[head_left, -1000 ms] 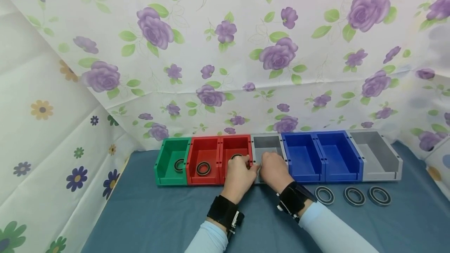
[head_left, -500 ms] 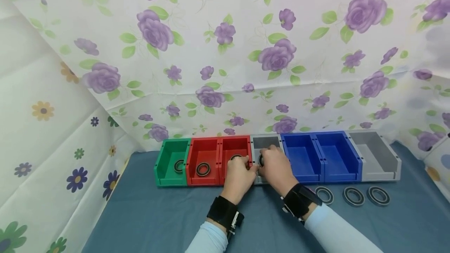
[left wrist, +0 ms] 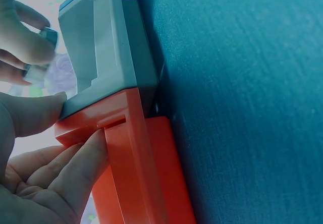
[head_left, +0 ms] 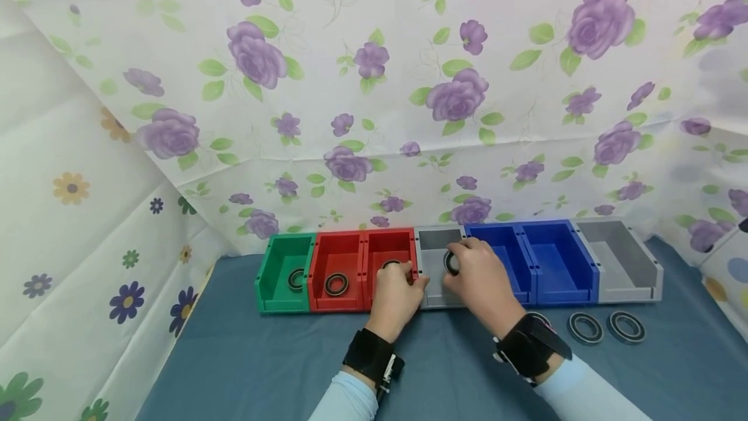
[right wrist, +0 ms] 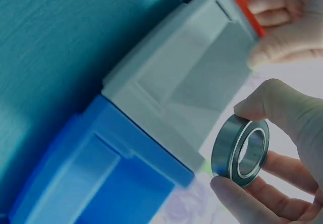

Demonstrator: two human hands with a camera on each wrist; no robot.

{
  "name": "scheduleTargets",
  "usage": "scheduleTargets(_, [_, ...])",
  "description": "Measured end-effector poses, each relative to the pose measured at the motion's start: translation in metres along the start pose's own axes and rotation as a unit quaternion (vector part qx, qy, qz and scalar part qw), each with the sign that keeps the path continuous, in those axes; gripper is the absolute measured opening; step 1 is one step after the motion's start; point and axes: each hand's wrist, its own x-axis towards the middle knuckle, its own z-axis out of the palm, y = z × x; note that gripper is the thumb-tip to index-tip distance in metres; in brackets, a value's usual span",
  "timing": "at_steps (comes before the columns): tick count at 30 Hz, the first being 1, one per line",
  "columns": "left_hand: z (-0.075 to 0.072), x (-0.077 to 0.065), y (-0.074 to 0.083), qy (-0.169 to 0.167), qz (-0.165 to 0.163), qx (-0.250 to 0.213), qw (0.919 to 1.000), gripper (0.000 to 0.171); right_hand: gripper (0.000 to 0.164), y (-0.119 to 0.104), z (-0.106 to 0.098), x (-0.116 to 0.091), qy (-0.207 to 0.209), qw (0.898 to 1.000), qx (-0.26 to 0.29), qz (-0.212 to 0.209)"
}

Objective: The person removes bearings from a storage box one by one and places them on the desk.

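Note:
My right hand (head_left: 482, 286) pinches a ball bearing (right wrist: 240, 150) between thumb and fingers. The bearing is a dark steel ring with a shiny inner bore, held tilted above the left grey bin (head_left: 437, 290). My left hand (head_left: 396, 301) grips the side where the right red bin (left wrist: 126, 156) meets that grey bin. Its thumb rests at the grey edge and its fingers reach inside the red wall. Part of another bearing (head_left: 390, 264) shows in this red bin, the rest hidden behind the left hand.
Left of the hands, a red bin (head_left: 336, 252) and a green bin (head_left: 284, 255) each hold a bearing. Two blue bins (head_left: 555, 265) and a second grey bin (head_left: 619, 262) continue the row rightward. Several bearings (head_left: 626, 327) lie on the blue cloth in front, one partly covered by the right wrist.
My right hand has risen out of the left grey bin and shifted right, bringing the bearing with it. The left hand has stayed at the bin wall.

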Motion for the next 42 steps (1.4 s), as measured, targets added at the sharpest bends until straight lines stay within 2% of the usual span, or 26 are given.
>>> scheduleTargets(7, [0.0, 0.0, 0.0, 0.004, 0.009, -0.003, 1.0, 0.041, 0.048, 0.003, -0.023, -0.011, 0.052, 0.998, 0.038, -0.003])
scheduleTargets(15, [0.001, 0.0, 0.0, 0.012, 0.008, -0.007, 0.9999, 0.039, 0.052, 0.0, -0.039, -0.025, 0.066, 0.997, 0.034, -0.004])
scheduleTargets(21, [0.0, 0.0, 0.0, 0.008, 0.003, -0.017, 0.9998, 0.04, 0.05, 0.004, -0.042, -0.037, 0.065, 0.997, 0.028, -0.006])
scheduleTargets(27, [0.0, -0.001, 0.001, 0.002, -0.004, -0.027, 0.9996, 0.04, 0.05, 0.011, -0.038, -0.054, 0.037, 0.999, 0.023, -0.003])
scheduleTargets(36, [0.0, -0.001, -0.001, 0.0, 0.003, -0.02, 0.9998, 0.04, 0.051, 0.023, -0.025, -0.079, -0.055, 0.997, 0.014, 0.05])
scheduleTargets(42, [0.0, -0.001, 0.0, 0.002, 0.003, -0.024, 0.9997, 0.039, 0.051, 0.028, -0.017, -0.088, -0.083, 0.995, 0.003, 0.061])
